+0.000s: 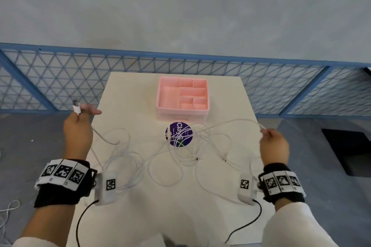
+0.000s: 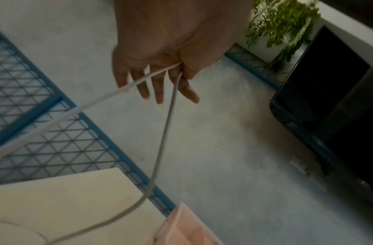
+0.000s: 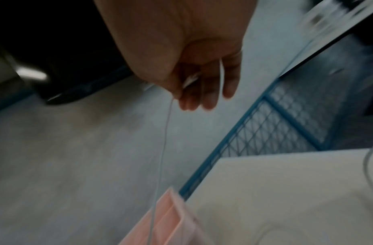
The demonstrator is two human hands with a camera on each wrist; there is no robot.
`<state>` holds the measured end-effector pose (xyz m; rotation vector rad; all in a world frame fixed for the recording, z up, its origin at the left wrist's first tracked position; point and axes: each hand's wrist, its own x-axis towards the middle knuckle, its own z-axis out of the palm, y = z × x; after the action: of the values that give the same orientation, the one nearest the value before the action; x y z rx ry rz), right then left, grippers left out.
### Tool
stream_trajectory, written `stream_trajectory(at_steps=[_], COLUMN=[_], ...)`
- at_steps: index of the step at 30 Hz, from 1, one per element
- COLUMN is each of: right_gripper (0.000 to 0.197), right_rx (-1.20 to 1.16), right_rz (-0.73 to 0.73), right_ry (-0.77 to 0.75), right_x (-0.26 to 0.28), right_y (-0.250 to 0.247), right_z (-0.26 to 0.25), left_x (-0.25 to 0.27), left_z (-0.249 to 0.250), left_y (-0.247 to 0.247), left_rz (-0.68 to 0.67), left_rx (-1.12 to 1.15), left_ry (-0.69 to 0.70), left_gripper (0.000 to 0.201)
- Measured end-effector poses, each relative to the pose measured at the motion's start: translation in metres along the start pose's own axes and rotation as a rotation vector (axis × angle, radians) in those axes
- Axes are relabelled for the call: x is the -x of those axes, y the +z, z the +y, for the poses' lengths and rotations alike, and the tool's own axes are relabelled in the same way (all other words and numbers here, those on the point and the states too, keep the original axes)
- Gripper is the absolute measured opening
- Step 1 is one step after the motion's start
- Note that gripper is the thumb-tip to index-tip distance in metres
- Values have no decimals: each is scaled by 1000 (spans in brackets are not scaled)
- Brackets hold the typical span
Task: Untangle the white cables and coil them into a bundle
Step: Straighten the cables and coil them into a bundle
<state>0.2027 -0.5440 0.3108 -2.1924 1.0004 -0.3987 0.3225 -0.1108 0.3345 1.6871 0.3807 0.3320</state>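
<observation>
Several thin white cables lie tangled in loose loops across the middle of the cream table. My left hand is raised beside the table's left edge and pinches a cable near its white USB plug, which points up; the other fingers are spread. In the left wrist view the cable runs from the left hand down to the table. My right hand is lifted at the table's right edge and pinches another cable end. The blurred right wrist view shows the right hand pinching a thin cable.
A pink compartment organiser stands at the table's far middle. A round purple sticker lies under the cables. A blue mesh fence runs behind the table. Another white cord lies on the grey floor at the left.
</observation>
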Motion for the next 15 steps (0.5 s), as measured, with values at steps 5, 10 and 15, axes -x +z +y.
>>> stream_trajectory(at_steps=[5, 10, 15], right_gripper=[55, 41, 34], right_rx=[511, 388, 106], right_rz=[115, -280, -694], right_ry=[293, -290, -476], right_x=[-7, 28, 39], right_y=[-17, 78, 176], right_z=[63, 53, 4], left_x=[27, 73, 99], left_z=[15, 9, -11], left_y=[4, 18, 11], left_rz=[-301, -541, -596], left_rx=[313, 306, 122], left_ry=[-79, -298, -415], left_gripper=[40, 29, 31])
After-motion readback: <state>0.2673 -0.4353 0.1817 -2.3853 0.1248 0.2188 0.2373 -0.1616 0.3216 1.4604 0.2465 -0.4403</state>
